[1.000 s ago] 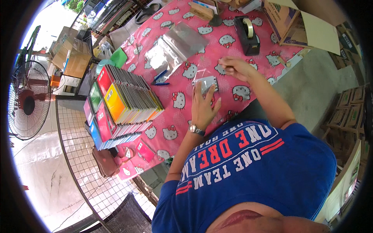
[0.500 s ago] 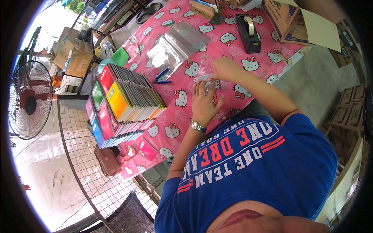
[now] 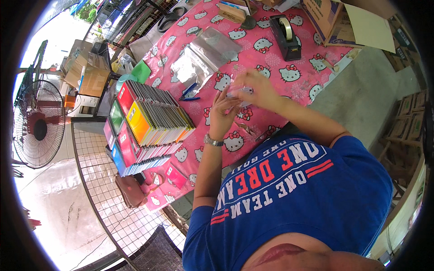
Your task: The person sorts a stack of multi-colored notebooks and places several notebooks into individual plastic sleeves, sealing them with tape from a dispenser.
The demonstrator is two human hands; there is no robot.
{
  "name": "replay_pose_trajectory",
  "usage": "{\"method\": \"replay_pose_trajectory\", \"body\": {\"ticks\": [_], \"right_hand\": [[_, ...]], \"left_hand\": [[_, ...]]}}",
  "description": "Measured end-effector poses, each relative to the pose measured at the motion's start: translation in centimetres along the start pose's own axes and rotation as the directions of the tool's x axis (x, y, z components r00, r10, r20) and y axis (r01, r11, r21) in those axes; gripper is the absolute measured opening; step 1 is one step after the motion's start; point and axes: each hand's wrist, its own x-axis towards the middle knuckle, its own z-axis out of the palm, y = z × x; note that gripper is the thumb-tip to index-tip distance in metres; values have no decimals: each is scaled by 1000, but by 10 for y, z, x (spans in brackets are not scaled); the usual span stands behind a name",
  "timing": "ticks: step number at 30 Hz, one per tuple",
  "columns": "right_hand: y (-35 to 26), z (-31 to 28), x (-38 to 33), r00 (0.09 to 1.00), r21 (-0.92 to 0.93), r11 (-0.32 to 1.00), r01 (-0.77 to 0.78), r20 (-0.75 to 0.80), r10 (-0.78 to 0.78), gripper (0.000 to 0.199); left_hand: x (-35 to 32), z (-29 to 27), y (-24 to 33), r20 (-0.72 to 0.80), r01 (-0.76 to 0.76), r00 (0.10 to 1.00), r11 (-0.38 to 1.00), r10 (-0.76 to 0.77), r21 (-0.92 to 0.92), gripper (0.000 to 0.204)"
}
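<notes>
Both of my hands meet above the pink cartoon-cat tablecloth [image 3: 271, 58]. Between them is a small clear plastic packet [image 3: 237, 93], raised off the table. My left hand [image 3: 223, 114], with a metal watch on its wrist, grips the packet's near side with the fingers pointing up. From the right, my right hand [image 3: 257, 89] pinches the packet's top. What is inside the packet is too small to tell.
A pile of clear plastic bags [image 3: 203, 56] and blue-handled pliers [image 3: 189, 94] lie beyond my hands. A black tape dispenser [image 3: 285, 31] and cardboard boxes [image 3: 327, 20] stand at the back right. Rows of colourful booklets [image 3: 144, 122] fill the table's left. A fan [image 3: 36, 128] and wire mesh [image 3: 104, 194] are left.
My left hand lay flat on the table over the packet; it has lifted. My right hand has drawn back toward it, and both now hold the packet up.
</notes>
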Motion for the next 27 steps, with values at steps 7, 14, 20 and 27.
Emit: {"method": "replay_pose_trajectory", "body": {"ticks": [7,14,20,27], "right_hand": [[63,10,-3,780,305,733,-608,399,482,39],[48,0,23,909,432,809,-398,303,285,39],[43,-19,-11,814,209,894,-395,531,236,60],[28,0,-37,929,108,987,-117,364,70,72]], "left_hand": [[26,-5,5,-139,131,955,791,-263,-598,24],[39,-1,-38,284,442,897,661,-340,-606,27],[18,-4,-18,101,290,953,765,-285,-575,31],[2,1,9,-41,45,998,992,-50,-121,41]]}}
